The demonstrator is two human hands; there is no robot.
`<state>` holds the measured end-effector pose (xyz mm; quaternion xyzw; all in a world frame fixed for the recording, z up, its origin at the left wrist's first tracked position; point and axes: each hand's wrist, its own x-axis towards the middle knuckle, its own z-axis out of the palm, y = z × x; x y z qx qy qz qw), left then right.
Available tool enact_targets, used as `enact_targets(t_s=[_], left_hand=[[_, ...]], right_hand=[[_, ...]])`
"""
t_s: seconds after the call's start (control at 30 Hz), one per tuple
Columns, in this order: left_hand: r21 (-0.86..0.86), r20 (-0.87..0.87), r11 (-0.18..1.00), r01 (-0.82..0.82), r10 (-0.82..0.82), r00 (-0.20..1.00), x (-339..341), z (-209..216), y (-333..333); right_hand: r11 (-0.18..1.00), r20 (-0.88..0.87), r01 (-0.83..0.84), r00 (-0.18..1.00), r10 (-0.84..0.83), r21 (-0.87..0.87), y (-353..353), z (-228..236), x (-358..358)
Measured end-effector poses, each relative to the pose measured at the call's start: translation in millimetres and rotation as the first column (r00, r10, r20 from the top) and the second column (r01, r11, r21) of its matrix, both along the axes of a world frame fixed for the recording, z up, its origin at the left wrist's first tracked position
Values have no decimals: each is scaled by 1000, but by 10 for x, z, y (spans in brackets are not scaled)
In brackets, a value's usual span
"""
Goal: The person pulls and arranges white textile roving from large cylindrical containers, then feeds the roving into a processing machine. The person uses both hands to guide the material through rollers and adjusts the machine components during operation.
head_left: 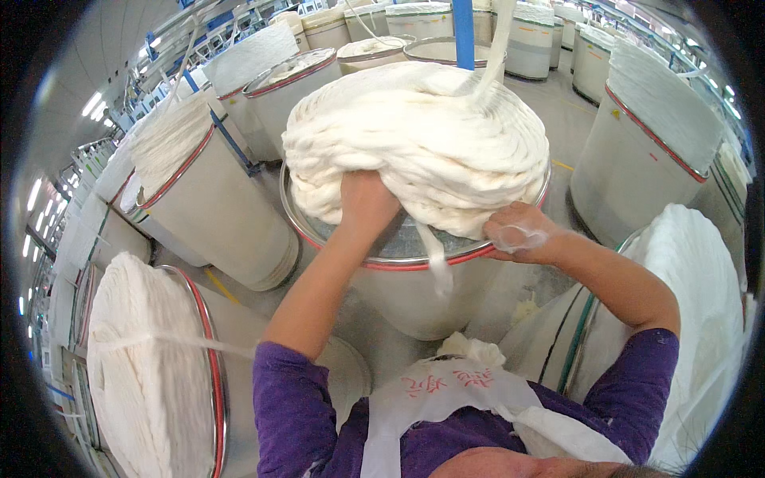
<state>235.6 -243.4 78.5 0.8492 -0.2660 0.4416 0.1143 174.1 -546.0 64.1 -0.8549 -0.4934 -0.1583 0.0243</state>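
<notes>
A thick coiled heap of white cotton sliver point(414, 127) bulges above a round can point(430, 299) with a red-banded metal rim, directly in front of me. My left hand point(368, 201) is pushed beneath the heap's near side, its fingers hidden by the fibre. At the near right edge, my right hand point(519, 231) has its fingers curled against the lower sliver, close to the rim. White fibre wisps lie across that wrist. Between my hands a loose sliver end point(437, 259) dangles over the rim. Another strand point(497, 56) runs upward from the heap's top.
Full cans crowd both sides: a red-rimmed can point(215, 199) at left, a near-left sliver pile point(147, 366), a large can point(637, 167) at right and a near-right pile point(701, 279). A blue post point(463, 36) stands behind the heap.
</notes>
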Motion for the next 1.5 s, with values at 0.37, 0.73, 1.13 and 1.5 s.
enact_targets(t_s=[0.37, 0.73, 1.13, 1.5], left_hand=[[-204, 58, 976, -76, 89, 994, -69, 435, 308], [-225, -571, 974, -41, -98, 815, -610, 683, 773], [274, -307, 962, -3, 90, 948, -721, -34, 210], [154, -696, 987, 37, 82, 714, -1138, 279, -151]], right_hand=[[993, -756, 101, 645, -106, -54, 939, 187, -197], [961, -476, 238, 867, -144, 142, 1148, 647, 147], [843, -688, 481, 697, -201, 242, 1212, 664, 581], [700, -768, 566, 640, -39, 436, 1160, 960, 877]])
